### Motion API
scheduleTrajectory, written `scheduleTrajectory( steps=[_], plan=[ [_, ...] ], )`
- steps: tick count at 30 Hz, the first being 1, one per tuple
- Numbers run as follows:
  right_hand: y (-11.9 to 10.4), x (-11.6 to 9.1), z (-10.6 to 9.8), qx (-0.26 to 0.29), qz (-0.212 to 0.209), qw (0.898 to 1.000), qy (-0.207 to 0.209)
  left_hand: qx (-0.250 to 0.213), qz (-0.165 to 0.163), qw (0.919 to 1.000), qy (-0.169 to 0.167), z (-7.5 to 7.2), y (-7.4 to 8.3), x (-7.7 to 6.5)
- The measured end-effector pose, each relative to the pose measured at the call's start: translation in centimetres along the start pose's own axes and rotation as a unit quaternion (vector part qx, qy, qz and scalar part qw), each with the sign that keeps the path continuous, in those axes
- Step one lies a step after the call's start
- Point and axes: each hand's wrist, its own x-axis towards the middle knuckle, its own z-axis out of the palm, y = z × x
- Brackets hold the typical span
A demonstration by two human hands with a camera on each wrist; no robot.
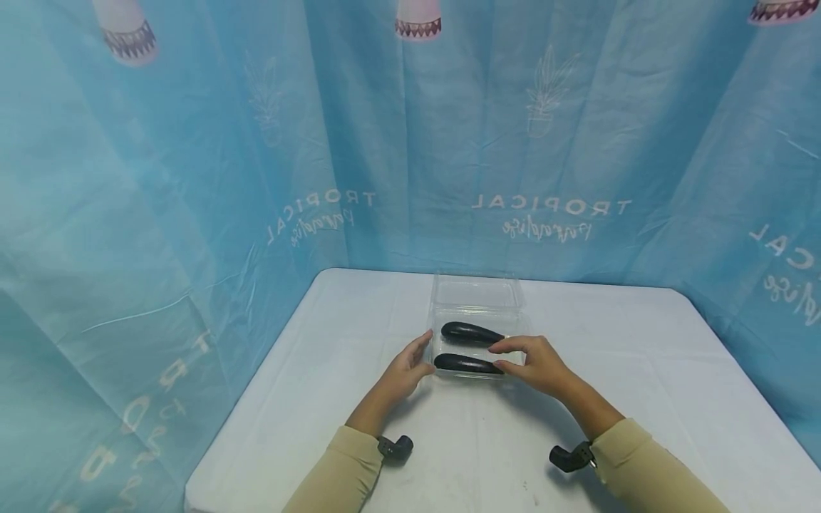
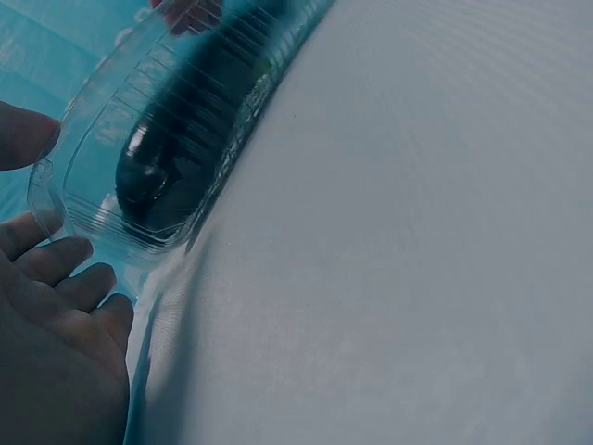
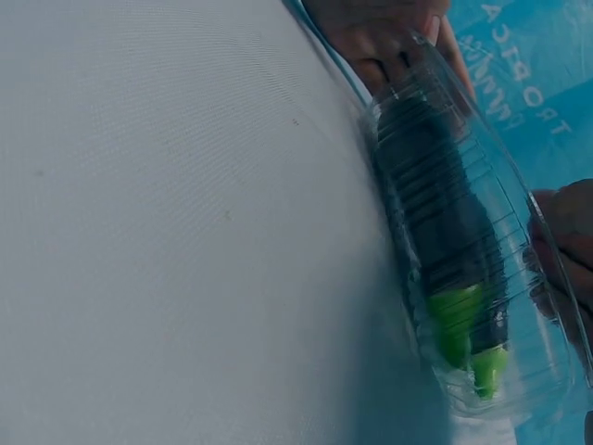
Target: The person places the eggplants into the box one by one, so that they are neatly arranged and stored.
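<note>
Two dark purple eggplants, a rear one and a front one, lie side by side in a clear plastic clamshell container. Their green stem ends show through its wall in the right wrist view. My left hand holds the container's left end, thumb and index finger at the rim. Over the container's right part, my right hand has its thumb and index finger apart, fingertips close over the eggplants' right ends. In the right wrist view its fingers sit above the stem ends.
The container's lid is folded back toward the rear edge of a white-covered table. A blue printed curtain hangs behind and on both sides. A black wrist camera is strapped to each forearm.
</note>
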Motion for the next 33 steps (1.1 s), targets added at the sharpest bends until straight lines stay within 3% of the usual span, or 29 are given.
scheduleTrajectory(
  steps=[10, 19, 25, 29, 33],
  plan=[
    [0.2, -0.1, 0.2, -0.004, -0.016, 1.000, 0.021, 0.001, 0.000, 1.0000, 0.000, 0.0, -0.2, 0.0],
    [0.9, -0.2, 0.4, -0.004, -0.035, 0.997, 0.067, 0.004, -0.004, 1.0000, -0.003, -0.1, 0.1, 0.0],
    [0.8, -0.6, 0.2, 0.005, -0.021, 0.995, 0.100, 0.008, 0.000, 1.0000, 0.002, 0.1, 0.1, 0.2],
    [0.3, -1.0, -0.6, 0.041, -0.001, 0.989, 0.142, 0.015, 0.001, 0.9998, 0.009, 0.2, 0.0, 0.3],
    [0.2, -1.0, -1.5, 0.100, 0.030, 0.976, 0.192, 0.033, -0.010, 0.9988, 0.036, 0.1, -0.1, 0.4]
  ],
)
